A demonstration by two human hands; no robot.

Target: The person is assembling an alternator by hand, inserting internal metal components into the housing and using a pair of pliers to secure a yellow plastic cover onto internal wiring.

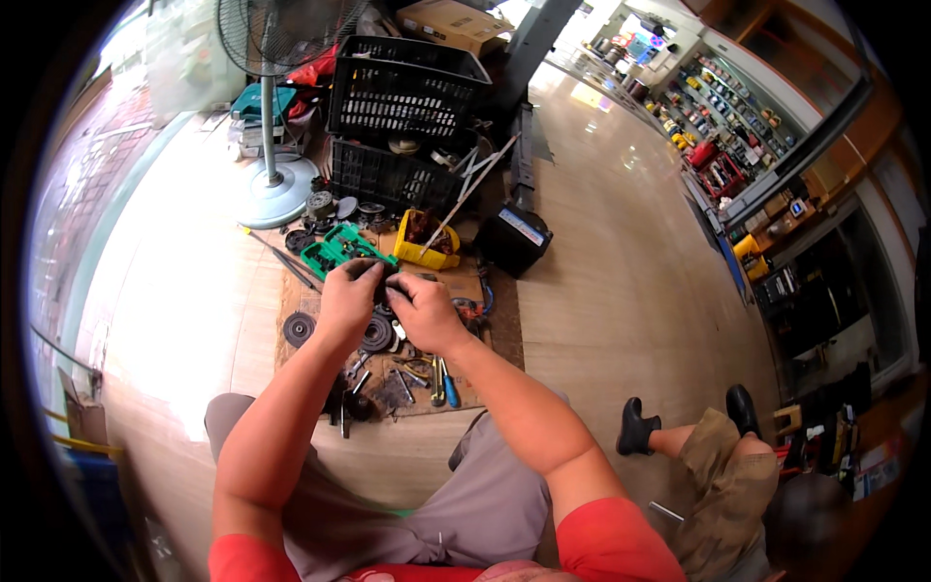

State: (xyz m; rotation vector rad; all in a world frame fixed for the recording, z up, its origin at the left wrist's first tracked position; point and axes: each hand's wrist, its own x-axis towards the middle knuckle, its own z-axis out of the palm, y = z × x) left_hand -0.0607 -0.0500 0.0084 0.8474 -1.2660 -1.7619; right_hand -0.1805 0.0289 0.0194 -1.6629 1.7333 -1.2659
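My left hand [347, 301] and my right hand [427, 312] meet over the work mat, fingers bent and pinched close together. Something small and dark seems to be between the fingertips, too hidden to name. Just beyond them lies an open green case [337, 248] holding dark pieces. Beside it is a yellow container [441, 257] with brownish parts inside. Beneath my hands rests a dark round grooved disc [376, 334], and a similar disc [299, 329] lies left of it. Nearer me are loose tools, among them a screwdriver with a blue handle [451, 392].
A worn brown mat [503, 351] lies on the tiled floor. Behind it stand a black box-shaped battery [514, 240], stacked black crates [412, 92] and a pedestal fan [269, 126]. Another person's legs and black boots [637, 427] are at my right. Shelves of goods [722, 121] line the far right.
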